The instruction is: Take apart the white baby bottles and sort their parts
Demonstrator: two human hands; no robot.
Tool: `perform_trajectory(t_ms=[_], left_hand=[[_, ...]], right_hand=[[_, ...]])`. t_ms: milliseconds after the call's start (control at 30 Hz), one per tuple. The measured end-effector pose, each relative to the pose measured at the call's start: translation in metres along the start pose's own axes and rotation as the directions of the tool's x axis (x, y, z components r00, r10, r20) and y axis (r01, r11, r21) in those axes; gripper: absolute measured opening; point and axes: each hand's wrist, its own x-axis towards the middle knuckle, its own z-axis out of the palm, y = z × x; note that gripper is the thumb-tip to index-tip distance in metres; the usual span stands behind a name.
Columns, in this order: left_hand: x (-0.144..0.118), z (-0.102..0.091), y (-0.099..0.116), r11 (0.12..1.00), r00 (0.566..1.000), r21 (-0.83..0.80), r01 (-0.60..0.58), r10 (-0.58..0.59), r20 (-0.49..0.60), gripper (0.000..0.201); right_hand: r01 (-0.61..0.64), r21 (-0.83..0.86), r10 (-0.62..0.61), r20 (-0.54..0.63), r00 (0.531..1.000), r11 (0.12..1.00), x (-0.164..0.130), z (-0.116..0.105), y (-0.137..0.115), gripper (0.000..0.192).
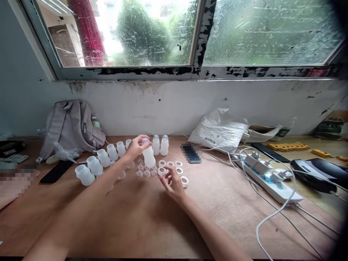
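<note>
Under and all around a silver bag (219, 132), a brown table (130, 232). Well to the bag's left, a grey backpack (67, 125), contents out of sight, with a small bottle (95, 122) in its side pocket. The silver bag itself crumpled and bulging, contents hidden. In front of the bag and to its right, a white power strip (282, 194), loaded with plugs (255, 164). Just right of the bag, a pale pouch (262, 135), inside not visible. Left of the bag and nearer, the left hand (137, 146), fingers bent around the top of a frosted bottle (149, 157); contact between base and tabletop impossible to tell. Nearer than the bag, also to its left, the right hand (174, 185), half open, fingers loosely curled, thumb apart; touch on a ring impossible to tell. Left of the bag, 2 capped bottles (164, 145), upright; much farther left, at least 6 open-necked bottles (103, 158), walls too cloudy to show contents. In front of the bag, leftward, at least 6 white rings (184, 181); farther left, clear domes (121, 175), partly behind the left forearm, and small clear teat-shaped parts (146, 173) in rows.
</note>
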Motion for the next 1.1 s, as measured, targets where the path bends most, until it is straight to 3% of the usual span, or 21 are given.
perform_trajectory(t_ms=[133,300,800,1100], left_hand=[[0.046,-0.011,-0.007,0.959,1.0,0.285,0.01,-0.006,-0.014,0.038],[0.074,-0.005,-0.031,0.925,0.999,0.377,0.04,-0.026,-0.041,0.037],[0.087,0.017,-0.058,0.81,0.999,0.584,0.047,-0.037,-0.028,0.032],[0.085,0.009,-0.052,0.761,0.995,0.641,-0.1,0.069,0.073,0.066]], right_hand=[[0.036,-0.052,-0.035,0.021,0.999,0.998,0.002,-0.004,0.0,0.021],[0.06,-0.127,-0.05,0.074,0.996,0.99,0.002,-0.005,0.0,0.018],[0.105,-0.209,-0.069,0.173,0.982,0.972,-0.003,0.001,-0.002,0.017],[0.1,-0.236,-0.055,0.192,0.98,0.966,-0.004,0.006,0.003,0.015]])
